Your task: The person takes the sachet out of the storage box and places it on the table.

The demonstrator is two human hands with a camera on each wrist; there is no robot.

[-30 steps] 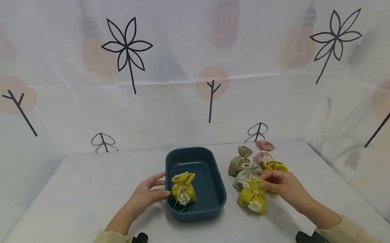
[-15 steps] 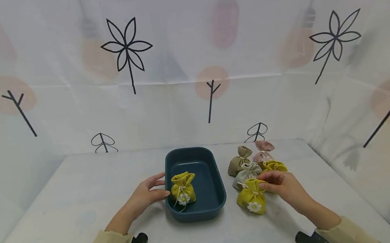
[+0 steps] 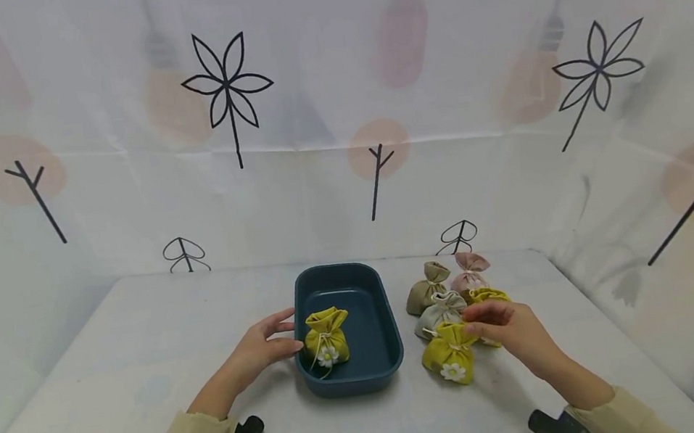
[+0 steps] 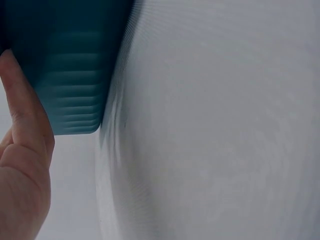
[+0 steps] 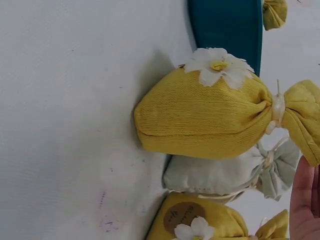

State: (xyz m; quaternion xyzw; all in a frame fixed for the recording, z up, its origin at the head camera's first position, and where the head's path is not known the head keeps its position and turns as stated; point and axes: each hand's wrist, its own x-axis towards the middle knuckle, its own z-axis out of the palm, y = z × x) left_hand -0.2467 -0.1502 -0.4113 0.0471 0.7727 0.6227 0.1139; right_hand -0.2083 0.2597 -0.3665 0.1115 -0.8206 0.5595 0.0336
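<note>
A dark teal rectangular bin (image 3: 367, 383) stands in the middle of the table, holding one yellow drawstring pouch (image 3: 326, 338) with a white flower. Against the bin's left side rests my left hand (image 3: 265, 344), fingers extended; the left wrist view has that hand (image 4: 25, 140) touching the ribbed wall. To the right of the bin, my right hand (image 3: 510, 330) pinches the ruffled top of another yellow drawstring pouch (image 3: 445, 359). That pouch's base appears to rest on the table. In the right wrist view its flower faces the bin, and only part of my right hand (image 5: 304, 200) shows.
Behind the pinched pouch sit a grey pouch (image 3: 433, 318), a brown pouch (image 3: 421, 296), a pink pouch (image 3: 470, 277) and a further yellow pouch (image 3: 489, 295), partly hidden by my right hand. A patterned cloth (image 3: 318, 198) hangs beyond the table's back edge.
The pinched yellow pouch has shifted very slightly left, and my right hand has moved only a little. My left hand and the bin keep their places.
</note>
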